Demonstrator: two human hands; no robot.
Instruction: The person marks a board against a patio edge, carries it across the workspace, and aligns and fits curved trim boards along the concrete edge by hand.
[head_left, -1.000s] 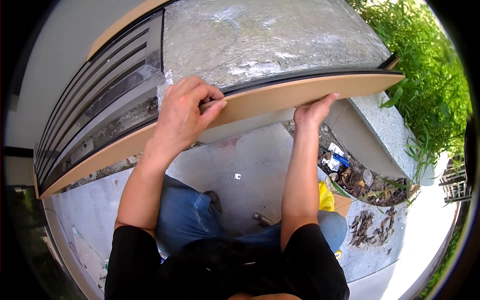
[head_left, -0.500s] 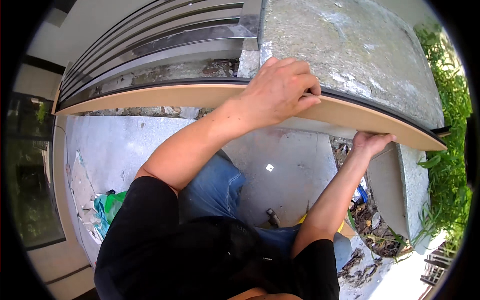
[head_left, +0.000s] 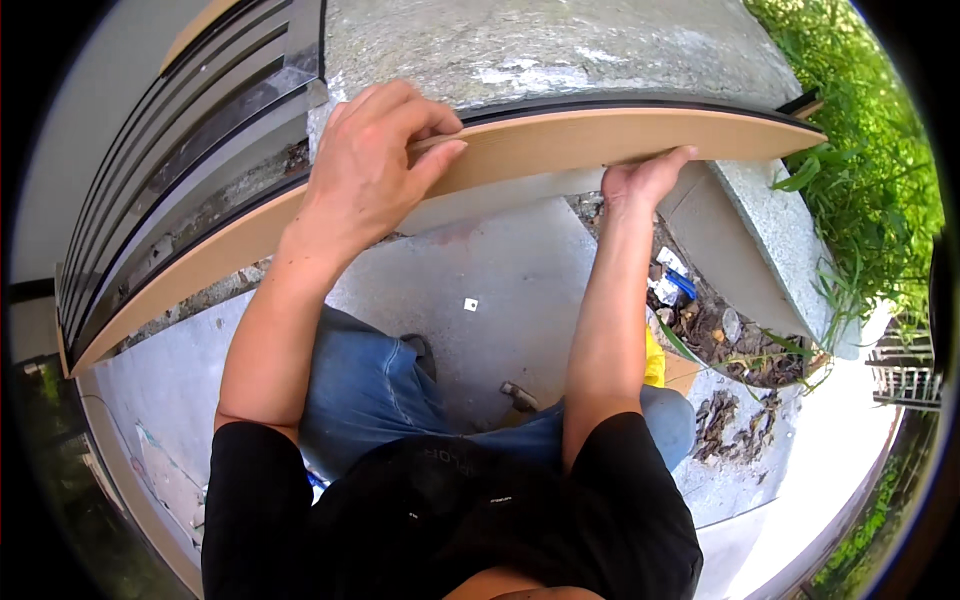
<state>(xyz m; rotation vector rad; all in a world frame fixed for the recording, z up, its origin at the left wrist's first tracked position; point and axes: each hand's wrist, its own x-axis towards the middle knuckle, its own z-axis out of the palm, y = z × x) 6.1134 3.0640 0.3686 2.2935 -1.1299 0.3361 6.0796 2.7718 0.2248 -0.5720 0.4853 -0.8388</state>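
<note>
A long tan board (head_left: 540, 150) with a dark upper edge runs across the view in front of a concrete ledge (head_left: 560, 50). My left hand (head_left: 375, 165) grips the board from above near its middle, fingers curled over the top edge. My right hand (head_left: 640, 180) holds the board from below, further right, fingers wrapped under its lower edge. Both forearms rise from the lower part of the picture. My knees in blue jeans (head_left: 370, 390) show below the board.
A dark slatted metal rail (head_left: 200, 130) runs at the upper left. Below lies a concrete floor (head_left: 500, 260) with a hammer (head_left: 520, 397) near my knee. Debris and dry leaves (head_left: 700, 320) lie at right, green grass (head_left: 860, 130) beyond. A yellow object (head_left: 654, 365) sits by my right leg.
My view has swung back to the right, so the board's right end and the grass show again. Both hands keep their grip on the board.
</note>
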